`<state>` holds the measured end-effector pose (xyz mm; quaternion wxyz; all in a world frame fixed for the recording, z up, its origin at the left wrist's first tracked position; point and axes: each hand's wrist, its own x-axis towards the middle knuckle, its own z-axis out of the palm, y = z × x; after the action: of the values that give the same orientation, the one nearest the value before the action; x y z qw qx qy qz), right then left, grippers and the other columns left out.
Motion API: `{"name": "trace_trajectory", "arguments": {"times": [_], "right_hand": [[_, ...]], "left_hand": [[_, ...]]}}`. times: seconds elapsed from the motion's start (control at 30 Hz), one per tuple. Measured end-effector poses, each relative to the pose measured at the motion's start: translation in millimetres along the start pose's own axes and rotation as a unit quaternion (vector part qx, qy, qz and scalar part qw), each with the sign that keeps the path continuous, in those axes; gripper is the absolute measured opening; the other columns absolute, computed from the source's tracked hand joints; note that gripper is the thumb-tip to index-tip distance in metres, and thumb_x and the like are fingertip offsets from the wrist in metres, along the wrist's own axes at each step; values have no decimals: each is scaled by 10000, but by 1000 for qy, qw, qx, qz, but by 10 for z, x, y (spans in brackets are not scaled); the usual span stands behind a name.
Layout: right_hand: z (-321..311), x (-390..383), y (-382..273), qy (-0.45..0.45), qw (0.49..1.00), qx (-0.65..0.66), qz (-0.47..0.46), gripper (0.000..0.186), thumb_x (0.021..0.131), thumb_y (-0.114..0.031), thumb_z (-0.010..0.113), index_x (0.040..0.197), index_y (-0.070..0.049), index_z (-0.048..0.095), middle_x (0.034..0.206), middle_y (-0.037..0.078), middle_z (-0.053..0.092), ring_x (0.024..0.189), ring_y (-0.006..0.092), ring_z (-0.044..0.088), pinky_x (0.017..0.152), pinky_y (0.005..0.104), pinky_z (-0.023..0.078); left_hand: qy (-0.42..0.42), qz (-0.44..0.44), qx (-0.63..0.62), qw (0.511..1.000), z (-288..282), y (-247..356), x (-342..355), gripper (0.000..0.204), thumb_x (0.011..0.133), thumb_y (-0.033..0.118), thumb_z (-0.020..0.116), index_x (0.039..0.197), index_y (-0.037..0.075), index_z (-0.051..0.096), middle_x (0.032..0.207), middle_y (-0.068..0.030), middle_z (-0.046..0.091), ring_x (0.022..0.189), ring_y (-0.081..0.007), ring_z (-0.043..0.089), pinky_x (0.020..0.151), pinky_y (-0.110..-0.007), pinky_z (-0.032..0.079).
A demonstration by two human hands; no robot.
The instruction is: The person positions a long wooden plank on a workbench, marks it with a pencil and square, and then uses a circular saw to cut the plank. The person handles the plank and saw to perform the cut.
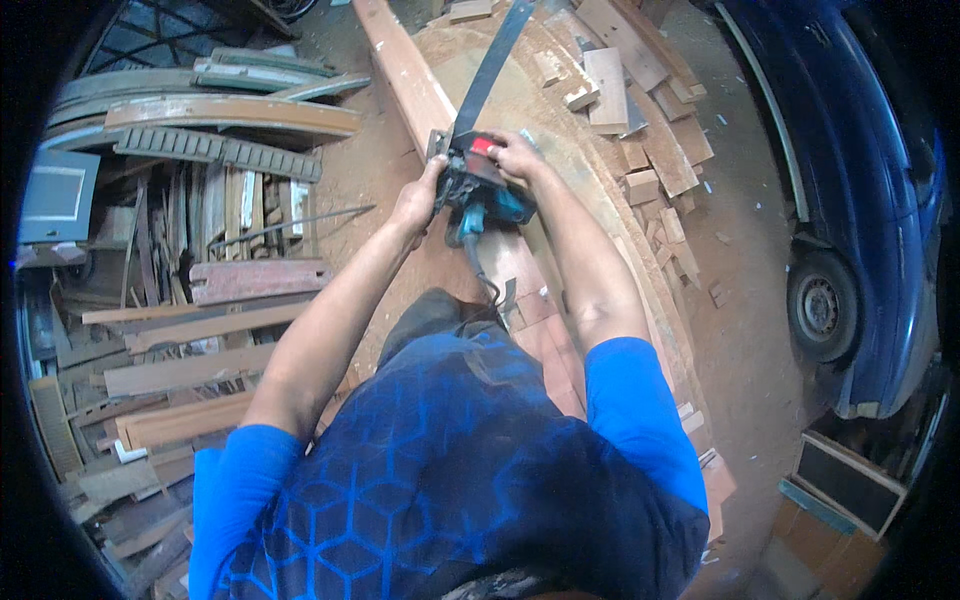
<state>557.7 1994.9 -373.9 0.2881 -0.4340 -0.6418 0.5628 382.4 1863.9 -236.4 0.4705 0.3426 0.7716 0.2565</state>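
Observation:
A teal and black power tool (475,215) with a red part sits over pale reddish boards, its dark cord (487,285) hanging toward me. My left hand (423,190) grips the tool's dark front left section. My right hand (515,155) is closed on its top right, by the red part. A long dark flat strip (490,65) rises from the tool toward the far edge, beside a long wooden beam (400,70). I cannot make out whether the strip is attached to the tool. The tool's underside is hidden.
A wooden work surface (515,95) runs along the middle, with offcuts (605,90) piled on its right. Stacked planks and scrap wood (210,365) fill the left side, near a grey box (55,195). A dark blue vehicle (880,200) stands at right, a framed panel (845,475) below it.

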Motion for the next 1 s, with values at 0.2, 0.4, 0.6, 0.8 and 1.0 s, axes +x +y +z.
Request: {"name": "trace_trajectory", "arguments": {"times": [0.2,0.4,0.6,0.8,1.0], "right_hand": [[-79,-87,-104,39,997,-71,-1,479,890,-87,601,1365,-24,607,1336,178,656,1235,268,627,1069,371,472],[-14,-94,-113,60,994,-92,10,466,898,-97,596,1364,-80,622,1311,178,669,1215,296,640,1068,385,477],[-31,-107,-116,59,993,-103,17,470,899,-90,591,1369,-83,614,1317,188,661,1228,311,630,1071,392,474],[-59,-161,-178,61,994,-90,16,470,899,-94,597,1369,-70,610,1323,206,651,1237,330,621,1080,400,466],[-52,-258,-332,54,995,-88,18,463,907,-103,605,1369,-67,608,1318,210,653,1240,343,617,1082,408,462]], "left_hand": [[-15,-38,17,999,24,41,60,864,802,837,499,1013,28,717,783,-58,544,639,-188,461,530,-377,308],[-12,-24,-15,1000,26,13,60,796,833,796,525,969,35,715,749,-46,536,606,-170,442,500,-367,291],[-7,-33,-11,999,34,59,32,735,849,778,527,876,66,705,687,-11,497,574,-162,421,492,-368,282],[-13,-25,-25,999,67,-2,117,702,847,772,532,873,91,701,725,-17,506,596,-160,432,495,-350,289],[-40,-23,-25,999,-16,-48,135,738,843,807,523,941,97,700,775,-12,524,650,-155,459,519,-319,322]]}}
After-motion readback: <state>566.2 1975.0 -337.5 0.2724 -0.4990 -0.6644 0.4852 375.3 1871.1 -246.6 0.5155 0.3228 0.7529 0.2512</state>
